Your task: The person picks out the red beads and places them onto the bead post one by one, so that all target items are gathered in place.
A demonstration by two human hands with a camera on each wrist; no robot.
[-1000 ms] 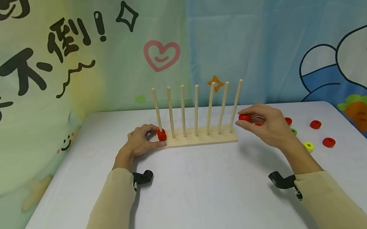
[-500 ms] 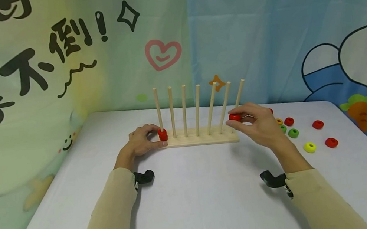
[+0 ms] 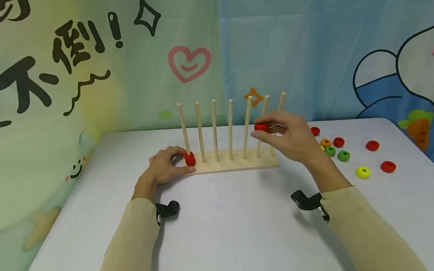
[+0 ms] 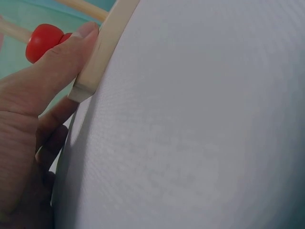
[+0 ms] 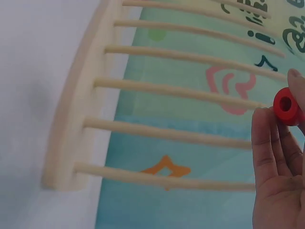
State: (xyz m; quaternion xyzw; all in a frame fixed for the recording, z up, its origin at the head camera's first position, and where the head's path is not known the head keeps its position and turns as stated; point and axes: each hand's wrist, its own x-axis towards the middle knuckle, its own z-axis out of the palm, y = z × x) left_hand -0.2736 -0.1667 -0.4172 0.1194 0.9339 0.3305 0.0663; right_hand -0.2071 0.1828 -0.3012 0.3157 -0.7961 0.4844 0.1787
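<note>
A pale wooden peg rack (image 3: 236, 165) stands on the white table with a row of upright pegs. Its left end is gripped by my left hand (image 3: 164, 165); the left wrist view shows the thumb (image 4: 71, 55) pressed along the base's edge. Red beads (image 3: 189, 159) sit stacked low on the leftmost peg, beside those fingers. My right hand (image 3: 290, 134) pinches another red bead (image 3: 261, 127) between thumb and fingertips, in front of the right-hand pegs and well above the base. The bead's hole (image 5: 286, 104) shows in the right wrist view.
To the right of the rack lie loose beads: several red ones (image 3: 372, 145), two green beads (image 3: 343, 155), an orange bead (image 3: 325, 142) and a yellow bead (image 3: 362, 172). Behind the table hangs a printed cloth (image 3: 270, 37).
My right hand has carried the red bead leftward and up, from beyond the rack's right end to in front of its right pegs. My left hand keeps its place on the rack.
</note>
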